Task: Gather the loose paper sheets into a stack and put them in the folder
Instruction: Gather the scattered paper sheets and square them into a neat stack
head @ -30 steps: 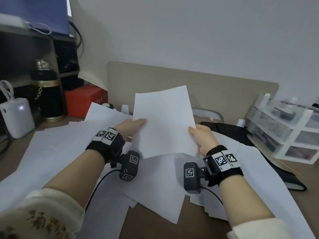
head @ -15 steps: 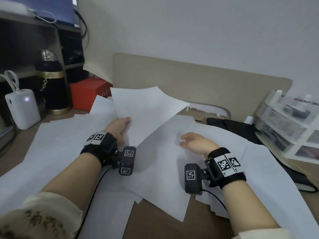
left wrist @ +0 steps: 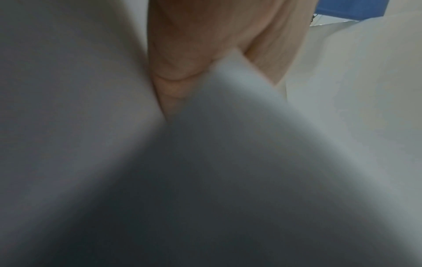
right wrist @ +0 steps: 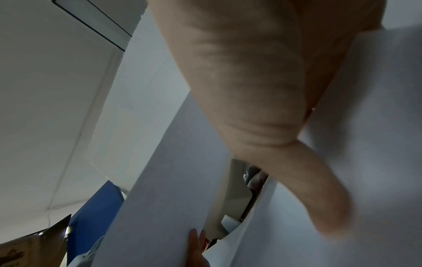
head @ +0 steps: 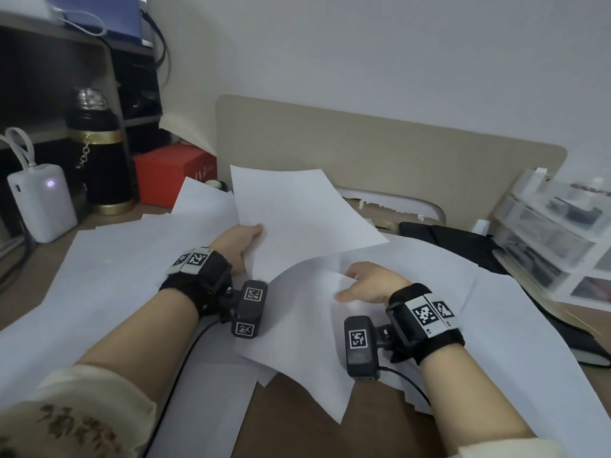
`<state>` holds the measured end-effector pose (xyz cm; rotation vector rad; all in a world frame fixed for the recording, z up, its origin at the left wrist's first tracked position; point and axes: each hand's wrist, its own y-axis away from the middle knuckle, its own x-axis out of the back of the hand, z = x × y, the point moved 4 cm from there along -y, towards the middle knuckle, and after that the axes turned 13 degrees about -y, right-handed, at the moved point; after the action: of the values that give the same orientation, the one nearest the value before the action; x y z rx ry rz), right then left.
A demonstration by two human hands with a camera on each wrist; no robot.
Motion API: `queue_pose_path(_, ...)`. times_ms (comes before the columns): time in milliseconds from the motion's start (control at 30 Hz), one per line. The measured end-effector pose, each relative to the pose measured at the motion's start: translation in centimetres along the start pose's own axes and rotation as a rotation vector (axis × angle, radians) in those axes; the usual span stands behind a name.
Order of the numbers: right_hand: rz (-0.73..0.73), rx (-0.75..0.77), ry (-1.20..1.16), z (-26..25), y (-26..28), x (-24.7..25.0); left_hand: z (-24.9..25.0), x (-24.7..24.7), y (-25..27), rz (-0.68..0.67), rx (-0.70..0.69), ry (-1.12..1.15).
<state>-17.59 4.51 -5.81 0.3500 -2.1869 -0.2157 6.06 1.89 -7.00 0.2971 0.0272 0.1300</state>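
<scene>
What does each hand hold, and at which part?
The left hand grips the raised sheet at its lower left edge; the right hand seems to pinch a second sheet at its edge.

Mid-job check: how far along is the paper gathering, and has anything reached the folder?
Done: little; no stack is squared up. In hand: the left hand holds a lifted sheet, and the right hand pinches the edge of the next sheet. Left: many loose sheets lie spread across the desk, and the black folder at right has none visibly inside.

You had bare tabletop (head: 287,431) at 6 o'clock; loose sheets (head: 115,276) covered the middle, a drawer unit (head: 555,233) blocked 2 o'clock, flask (head: 96,153) and red box (head: 165,173) 10 o'clock.
</scene>
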Motion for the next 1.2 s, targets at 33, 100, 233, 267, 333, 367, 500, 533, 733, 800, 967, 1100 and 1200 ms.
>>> queue_pose_path(33,0.009,-0.006,0.001,-0.1,0.1,0.0,0.2,-0.2,0.0,-0.01,-0.02,0.0)
queue_pose_path(100,0.032,-0.009,-0.03,-0.2,0.1,0.1,0.7,-0.3,0.2,-0.01,-0.067,-0.016)
queue_pose_path(233,0.172,0.009,-0.345,0.1,-0.1,0.5,1.9,-0.3,0.6,-0.003,-0.147,-0.04)
queue_pose_path(267,0.225,0.008,-0.431,0.2,-0.2,0.6,2.1,-0.3,0.8,-0.005,-0.158,-0.047)
queue_pose_path(333,0.336,0.02,-0.614,0.6,-0.5,1.1,2.5,0.0,1.0,0.002,-0.189,-0.061)
queue_pose_path(367,0.381,0.021,-0.708,0.9,-0.6,1.3,2.7,0.1,1.0,0.011,-0.203,-0.07)
queue_pose_path(500,0.49,0.044,-0.957,2.1,-1.0,2.0,2.4,0.4,0.9,0.034,-0.185,-0.149)
queue_pose_path(533,0.49,0.065,-1.006,2.3,-1.0,2.1,2.1,0.3,1.0,0.023,-0.155,-0.173)
queue_pose_path(733,0.437,0.193,-1.152,1.7,-0.1,2.0,0.6,0.2,0.6,-0.038,-0.069,-0.231)
queue_pose_path(800,0.413,0.201,-1.162,1.4,0.0,1.9,0.7,-0.3,0.7,-0.083,-0.118,-0.226)
queue_pose_path(967,0.298,0.117,-1.175,1.6,-0.7,1.5,1.1,-1.3,1.6,-0.155,-0.194,-0.192)
queue_pose_path(1100,0.283,0.014,-1.183,2.0,-1.1,1.2,1.1,-0.4,1.0,0.043,-0.182,-0.159)
queue_pose_path(1200,0.271,-0.086,-1.339,2.2,-1.3,1.0,0.8,-0.1,0.4,0.061,-0.169,-0.186)
